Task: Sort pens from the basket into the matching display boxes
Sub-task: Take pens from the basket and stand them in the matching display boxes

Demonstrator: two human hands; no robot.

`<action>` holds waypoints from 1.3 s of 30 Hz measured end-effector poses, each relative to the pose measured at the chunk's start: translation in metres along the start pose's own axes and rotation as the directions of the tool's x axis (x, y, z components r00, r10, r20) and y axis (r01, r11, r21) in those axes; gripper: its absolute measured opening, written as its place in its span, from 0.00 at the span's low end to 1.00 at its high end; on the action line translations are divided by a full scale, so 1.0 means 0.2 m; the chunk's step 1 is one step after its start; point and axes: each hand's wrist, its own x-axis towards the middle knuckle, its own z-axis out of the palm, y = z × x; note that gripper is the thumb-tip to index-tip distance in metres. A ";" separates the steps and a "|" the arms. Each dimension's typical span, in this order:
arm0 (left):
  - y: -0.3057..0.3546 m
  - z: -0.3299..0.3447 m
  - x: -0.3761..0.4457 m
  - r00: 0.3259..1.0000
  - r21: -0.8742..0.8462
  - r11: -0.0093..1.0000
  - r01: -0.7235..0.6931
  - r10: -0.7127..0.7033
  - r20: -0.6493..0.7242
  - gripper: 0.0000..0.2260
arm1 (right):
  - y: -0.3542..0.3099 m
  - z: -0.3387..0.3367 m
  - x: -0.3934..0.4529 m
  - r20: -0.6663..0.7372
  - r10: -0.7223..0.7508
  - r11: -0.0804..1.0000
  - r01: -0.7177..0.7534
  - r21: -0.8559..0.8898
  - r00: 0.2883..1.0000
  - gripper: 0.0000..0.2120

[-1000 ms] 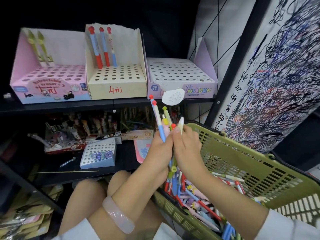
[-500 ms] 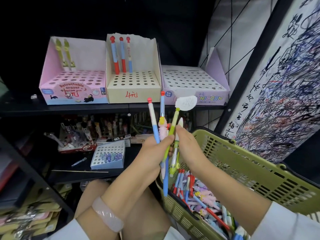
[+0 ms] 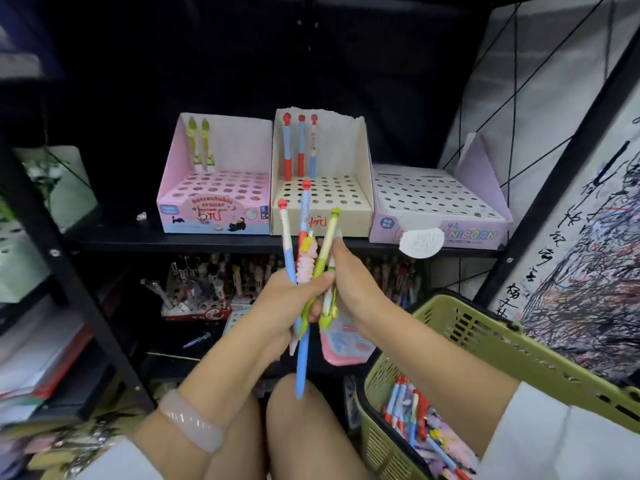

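Black metal shelf (image 3: pixel 207 241) carries three perforated cardboard display boxes (image 3: pixel 322 202). Left hand (image 3: pixel 284 306) grip closed around fanned bundle of plastic pens (image 3: pixel 303 258); right hand (image 3: pixel 353 282) pinches green-tipped pen (image 3: pixel 327 244). Green plastic basket (image 3: pixel 485 341) lower right.

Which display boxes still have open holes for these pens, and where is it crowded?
The purple unicorn box has every visible hole free. The cream box is open in front of its three pens, and the pink box in front of its two. The green basket and the shelf below are packed.
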 end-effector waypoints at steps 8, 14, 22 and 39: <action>0.22 -0.20 0.07 0.995 -0.281 0.959 -0.042 0.016 -0.095 0.07 | -0.08 0.03 0.01 0.050 -0.543 0.754 0.513 -0.410 0.838 0.09; 0.30 -0.28 0.11 0.985 -0.396 0.910 -0.126 0.068 -0.156 0.08 | -0.14 0.16 -0.01 0.138 -0.331 0.929 0.348 -0.125 0.934 0.04; 0.34 -0.43 0.15 0.936 -0.331 0.915 -0.233 0.119 -0.330 0.03 | -0.23 0.26 0.13 0.056 -0.269 0.963 0.269 0.003 0.962 0.03; 0.56 -0.86 0.29 0.833 0.171 0.970 -0.173 0.236 -0.500 0.06 | -0.83 0.65 0.80 0.081 -0.766 0.478 0.650 -0.591 0.638 0.08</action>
